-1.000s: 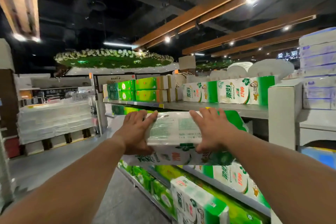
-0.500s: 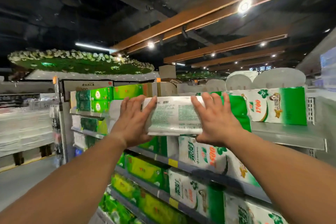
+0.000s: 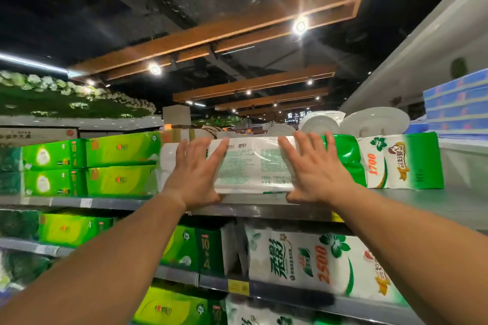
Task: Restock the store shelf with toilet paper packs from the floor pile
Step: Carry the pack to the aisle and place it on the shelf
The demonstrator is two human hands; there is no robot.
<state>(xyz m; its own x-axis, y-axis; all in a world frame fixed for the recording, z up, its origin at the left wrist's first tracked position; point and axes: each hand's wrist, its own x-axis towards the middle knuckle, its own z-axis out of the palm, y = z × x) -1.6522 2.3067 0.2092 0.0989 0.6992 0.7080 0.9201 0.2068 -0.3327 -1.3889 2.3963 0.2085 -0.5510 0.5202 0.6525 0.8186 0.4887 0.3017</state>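
Presently, step in hand: seating one toilet paper pack (image 3: 253, 166) on the top shelf (image 3: 264, 210), judged nearly done.
Pack position: lying long-side out on the shelf deck, printed back panel facing the camera; its base looks down on the metal, near the front lip.
Left hand (image 3: 194, 174): fingers straight and spread, palm flat on the pack's left part, thumb along the lower edge. Pressing, not clasping.
Right hand (image 3: 315, 169): same posture on the right part, fingers fanned upward, heel near the base.
Neighbours: green boxes (image 3: 87, 166) just beside the pack's left end; a matching 1700 pack (image 3: 401, 161) at its right end, contact likely but the seam is hidden by the right hand.
How to do it well: push evenly with both palms so the pack slides straight back, not skewed; keep pressure low on the face so the soft wrap does not buckle.
Watch: white plates (image 3: 375, 121) stand behind the row; depth behind the pack cannot be judged, so ease it in.
Finish: front face flush with the 1700 pack.
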